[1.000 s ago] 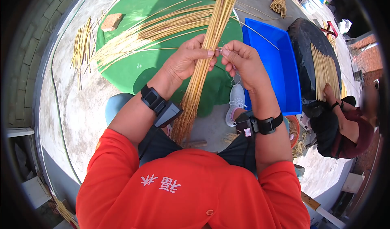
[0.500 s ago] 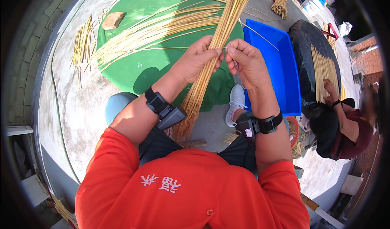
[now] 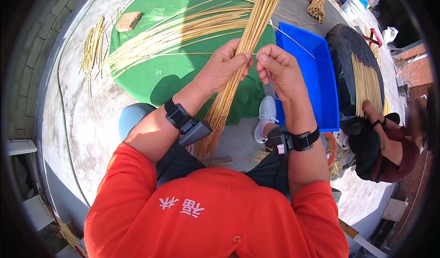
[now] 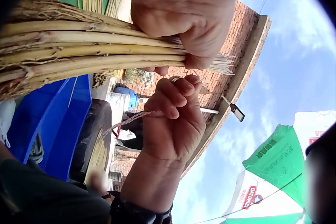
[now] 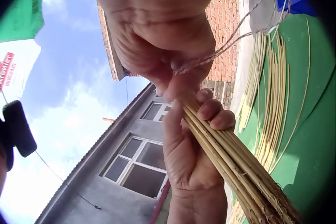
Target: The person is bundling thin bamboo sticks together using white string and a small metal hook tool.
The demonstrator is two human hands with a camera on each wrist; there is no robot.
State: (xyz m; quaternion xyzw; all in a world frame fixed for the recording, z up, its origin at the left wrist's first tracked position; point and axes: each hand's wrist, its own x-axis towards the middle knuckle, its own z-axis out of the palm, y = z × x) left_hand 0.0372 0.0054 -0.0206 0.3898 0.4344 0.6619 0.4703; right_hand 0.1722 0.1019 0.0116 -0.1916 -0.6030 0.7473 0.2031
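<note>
A long bundle of pale yellow stalks (image 3: pixel 229 91) slants through the middle of the head view, its frayed brown end (image 3: pixel 213 134) between the person's knees. The left hand (image 3: pixel 222 68) grips it around the middle, thumb across the front. Just to the right of the bundle the right hand (image 3: pixel 282 70) pinches a thin string at thumb and forefinger, the other fingers curled in. In the right wrist view a loop of twisted string (image 5: pixel 239 27) trails from the right hand (image 5: pixel 163 35), close to the left hand's fingertips (image 5: pixel 215 113).
Loose stalks (image 3: pixel 178 31) and a brick piece (image 3: pixel 128 21) lie on a green cloth (image 3: pixel 169 70). A blue tray (image 3: pixel 316 75) stands at the right. Beyond it, another person (image 3: pixel 389 143) reaches to stalks (image 3: pixel 366 81) on a black round surface (image 3: pixel 341 43).
Both hands and the bundle have shifted slightly right, and the bundle's top leans further right. Most of that happened in the first half second. The other person's arm has moved.
</note>
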